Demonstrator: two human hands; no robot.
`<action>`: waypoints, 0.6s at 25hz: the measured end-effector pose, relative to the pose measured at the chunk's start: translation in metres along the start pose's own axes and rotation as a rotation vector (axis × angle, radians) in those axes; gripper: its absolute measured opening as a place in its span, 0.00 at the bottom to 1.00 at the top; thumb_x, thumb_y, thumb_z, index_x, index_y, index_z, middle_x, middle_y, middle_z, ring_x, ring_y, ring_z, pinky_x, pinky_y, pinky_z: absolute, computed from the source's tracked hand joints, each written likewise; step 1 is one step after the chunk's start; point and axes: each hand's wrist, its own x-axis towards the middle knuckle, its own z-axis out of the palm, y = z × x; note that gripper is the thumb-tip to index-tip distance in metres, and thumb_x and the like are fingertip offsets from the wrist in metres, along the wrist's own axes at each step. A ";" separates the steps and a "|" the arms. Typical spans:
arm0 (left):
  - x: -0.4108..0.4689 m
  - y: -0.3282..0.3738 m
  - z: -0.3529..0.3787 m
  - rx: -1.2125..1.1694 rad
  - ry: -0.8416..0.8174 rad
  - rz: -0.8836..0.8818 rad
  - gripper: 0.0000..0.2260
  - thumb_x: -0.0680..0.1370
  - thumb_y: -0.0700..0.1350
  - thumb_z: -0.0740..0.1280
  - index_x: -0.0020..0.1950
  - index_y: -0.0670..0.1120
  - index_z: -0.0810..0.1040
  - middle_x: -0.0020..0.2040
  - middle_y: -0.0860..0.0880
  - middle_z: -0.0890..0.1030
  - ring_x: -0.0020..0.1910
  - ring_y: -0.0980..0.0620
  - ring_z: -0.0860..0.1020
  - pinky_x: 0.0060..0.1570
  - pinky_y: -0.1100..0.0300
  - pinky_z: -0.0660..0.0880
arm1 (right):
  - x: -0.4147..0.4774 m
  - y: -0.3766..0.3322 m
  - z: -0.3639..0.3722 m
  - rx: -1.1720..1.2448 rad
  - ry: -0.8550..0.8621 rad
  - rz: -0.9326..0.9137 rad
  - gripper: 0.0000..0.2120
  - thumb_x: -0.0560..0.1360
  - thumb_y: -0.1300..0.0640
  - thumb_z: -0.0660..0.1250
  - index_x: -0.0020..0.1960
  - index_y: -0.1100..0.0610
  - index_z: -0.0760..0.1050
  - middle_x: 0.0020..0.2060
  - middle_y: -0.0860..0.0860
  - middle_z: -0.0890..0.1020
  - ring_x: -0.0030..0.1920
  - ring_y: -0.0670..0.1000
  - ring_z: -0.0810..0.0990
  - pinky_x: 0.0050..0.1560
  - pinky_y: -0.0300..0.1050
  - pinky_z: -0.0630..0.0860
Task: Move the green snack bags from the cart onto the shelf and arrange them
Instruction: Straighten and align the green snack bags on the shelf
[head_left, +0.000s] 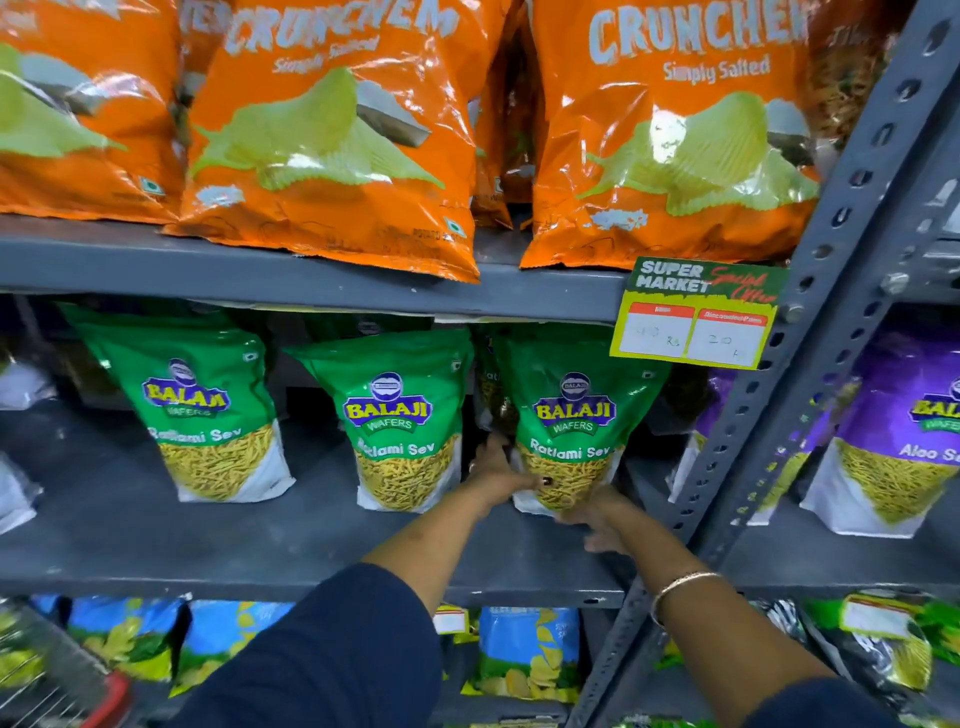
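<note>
Three green snack bags stand upright on the grey middle shelf (156, 545): one at the left (202, 405), one in the middle (400, 415), one at the right (571, 410). Another green bag stands half hidden behind the right one. My left hand (498, 470) grips the lower left side of the right bag, thumb on its front. My right hand (597, 519) holds the bag's bottom edge from below, fingers spread under it. The corner of the wire cart (47, 680) with a red rim shows at the bottom left.
Orange chip bags (332, 130) fill the shelf above. A price tag (696, 317) hangs from that shelf's edge. A perforated grey upright (810, 332) stands just right of my hands, with purple bags (904, 431) beyond it. Blue bags (524, 654) sit on the shelf below.
</note>
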 end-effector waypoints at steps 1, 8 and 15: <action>-0.009 -0.002 -0.009 0.076 -0.009 -0.021 0.26 0.66 0.49 0.75 0.60 0.43 0.71 0.60 0.42 0.75 0.59 0.44 0.73 0.56 0.54 0.73 | -0.004 -0.005 0.007 -0.130 -0.120 0.107 0.14 0.75 0.60 0.65 0.59 0.60 0.67 0.51 0.56 0.76 0.47 0.54 0.74 0.58 0.47 0.71; -0.081 -0.058 -0.135 0.404 -0.308 -0.338 0.12 0.78 0.44 0.58 0.34 0.49 0.71 0.26 0.53 0.78 0.25 0.59 0.76 0.27 0.65 0.68 | -0.014 -0.067 0.125 -0.788 -0.407 -0.023 0.15 0.74 0.51 0.65 0.34 0.59 0.69 0.22 0.51 0.77 0.26 0.46 0.75 0.35 0.40 0.77; -0.096 -0.163 -0.314 0.403 0.386 -0.338 0.24 0.67 0.46 0.73 0.58 0.38 0.70 0.57 0.37 0.78 0.55 0.41 0.79 0.56 0.51 0.74 | -0.014 -0.131 0.269 -0.628 -0.133 -0.505 0.47 0.67 0.46 0.72 0.74 0.63 0.50 0.74 0.59 0.59 0.72 0.55 0.63 0.71 0.46 0.61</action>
